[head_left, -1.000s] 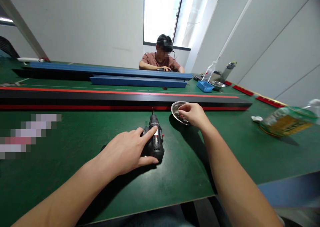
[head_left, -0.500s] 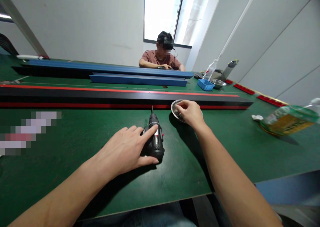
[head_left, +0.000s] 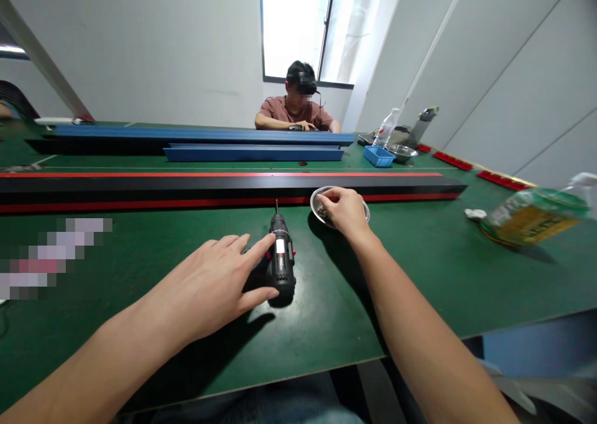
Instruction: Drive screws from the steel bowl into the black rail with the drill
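Observation:
A black cordless drill (head_left: 282,265) rests on the green table, its thin bit pointing away from me. Beside its left flank is my left hand (head_left: 217,281), fingers spread, with the index fingertip and thumb tip at the drill's edge; whether they touch it I cannot tell. My right hand (head_left: 347,211) reaches into a shallow metal bowl (head_left: 313,207) of small dark metal pieces, perhaps screws. Its thumb and fingers are pinched together, and what lies between them is hidden. Just beyond the drill and bowl runs a long black bar with red edges (head_left: 209,184).
Blue metal profiles (head_left: 252,154) lie farther back, before a person (head_left: 296,107) seated across the table. At the right are a clear plastic jar with a yellow label (head_left: 536,219), a blue basket (head_left: 379,156) and another metal bowl (head_left: 403,153). Red strips (head_left: 452,161) line the right edge.
My left hand has slid left off the drill, where its fingers lay over the body. My right hand stays pinched in the bowl. The whole view has shifted slightly.

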`<state>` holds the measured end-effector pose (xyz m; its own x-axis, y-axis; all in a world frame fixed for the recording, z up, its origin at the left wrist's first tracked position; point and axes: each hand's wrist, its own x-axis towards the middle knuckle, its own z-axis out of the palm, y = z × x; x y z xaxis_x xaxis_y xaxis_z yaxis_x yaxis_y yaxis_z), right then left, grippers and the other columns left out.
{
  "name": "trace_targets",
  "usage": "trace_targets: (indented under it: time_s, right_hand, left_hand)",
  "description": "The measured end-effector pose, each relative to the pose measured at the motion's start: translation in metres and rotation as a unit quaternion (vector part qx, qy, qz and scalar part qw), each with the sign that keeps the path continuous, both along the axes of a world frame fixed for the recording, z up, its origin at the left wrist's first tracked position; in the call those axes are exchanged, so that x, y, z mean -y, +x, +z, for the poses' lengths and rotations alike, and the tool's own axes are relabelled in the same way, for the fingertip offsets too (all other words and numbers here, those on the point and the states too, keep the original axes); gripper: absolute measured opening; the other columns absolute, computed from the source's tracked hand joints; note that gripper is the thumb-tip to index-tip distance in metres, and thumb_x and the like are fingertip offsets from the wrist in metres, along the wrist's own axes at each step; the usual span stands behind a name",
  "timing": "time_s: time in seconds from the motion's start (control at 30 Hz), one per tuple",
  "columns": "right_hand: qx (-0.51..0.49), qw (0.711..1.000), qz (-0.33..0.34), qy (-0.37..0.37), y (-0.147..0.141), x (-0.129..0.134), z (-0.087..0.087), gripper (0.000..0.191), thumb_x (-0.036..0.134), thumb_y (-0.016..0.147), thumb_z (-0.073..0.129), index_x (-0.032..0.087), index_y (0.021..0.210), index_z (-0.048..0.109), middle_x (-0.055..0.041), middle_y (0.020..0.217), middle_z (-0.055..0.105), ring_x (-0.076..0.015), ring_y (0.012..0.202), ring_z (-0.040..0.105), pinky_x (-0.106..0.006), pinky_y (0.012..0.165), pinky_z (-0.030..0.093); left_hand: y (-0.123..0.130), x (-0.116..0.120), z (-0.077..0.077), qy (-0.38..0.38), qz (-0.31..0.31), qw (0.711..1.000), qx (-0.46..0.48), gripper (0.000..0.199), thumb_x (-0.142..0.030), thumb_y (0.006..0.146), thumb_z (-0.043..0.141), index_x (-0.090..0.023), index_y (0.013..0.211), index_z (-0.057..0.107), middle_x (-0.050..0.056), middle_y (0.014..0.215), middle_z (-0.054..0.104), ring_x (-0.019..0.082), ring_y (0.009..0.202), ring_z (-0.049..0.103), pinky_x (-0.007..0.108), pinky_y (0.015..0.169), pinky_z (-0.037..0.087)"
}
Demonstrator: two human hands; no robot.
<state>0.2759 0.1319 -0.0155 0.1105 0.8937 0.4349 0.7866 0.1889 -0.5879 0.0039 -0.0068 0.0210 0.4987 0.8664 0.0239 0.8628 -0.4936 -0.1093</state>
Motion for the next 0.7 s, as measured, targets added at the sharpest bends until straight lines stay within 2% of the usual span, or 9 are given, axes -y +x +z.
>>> trace_targets:
  time_s: [0.17,0.37,0.47,0.57,0.7]
  right_hand:
    - [0.014,1.0,-0.006,-0.023,0.002,-0.001,-0.001,0.014,0.024,0.087,0.07,0.023,0.091,0.083,-0.0055,0.096,0.081,-0.0219,0.09,0.076,-0.028,0.087,0.053]
    - [0.018,0.999,0.008,-0.042,0.001,0.001,0.0,0.023,0.018,0.088,0.065,0.023,0.101,0.083,-0.0063,0.103,0.081,-0.0219,0.099,0.075,-0.028,0.095,0.052]
    - [0.02,0.999,0.018,-0.032,0.0,0.001,-0.002,0.024,0.017,0.087,0.065,0.022,0.1,0.084,-0.0077,0.103,0.081,-0.0234,0.1,0.075,-0.03,0.096,0.052]
    - [0.022,0.999,0.025,-0.014,-0.002,0.001,-0.004,0.023,0.017,0.087,0.064,0.022,0.1,0.084,-0.0093,0.103,0.08,-0.0256,0.1,0.075,-0.034,0.096,0.054]
    - [0.022,0.999,0.038,0.002,-0.004,0.001,-0.006,0.022,0.018,0.089,0.064,0.022,0.099,0.083,-0.0092,0.101,0.081,-0.0254,0.097,0.076,-0.034,0.093,0.055]
  left_hand:
    - [0.002,-0.002,-0.001,-0.032,-0.018,0.999,-0.013,0.084,-0.074,0.091,0.043,-0.034,0.163,0.023,0.014,0.138,0.067,0.035,0.116,0.067,0.047,0.093,0.05]
    - [0.003,-0.01,0.0,-0.059,-0.057,0.996,-0.024,0.09,-0.08,0.09,0.036,-0.03,0.164,0.02,0.013,0.133,0.067,0.032,0.106,0.068,0.045,0.092,0.048]
    - [0.009,-0.011,-0.005,-0.035,-0.068,0.997,-0.029,0.093,-0.081,0.09,0.032,-0.027,0.165,0.018,0.014,0.123,0.069,0.03,0.101,0.067,0.043,0.089,0.047]
    - [0.018,-0.008,-0.016,0.014,-0.063,0.997,-0.034,0.091,-0.078,0.092,0.031,-0.023,0.164,0.021,0.015,0.112,0.069,0.031,0.098,0.065,0.042,0.085,0.046]
    - [0.027,-0.001,-0.031,0.073,-0.024,0.996,-0.043,0.09,-0.077,0.092,0.035,-0.02,0.162,0.029,0.016,0.108,0.066,0.032,0.093,0.061,0.042,0.08,0.045]
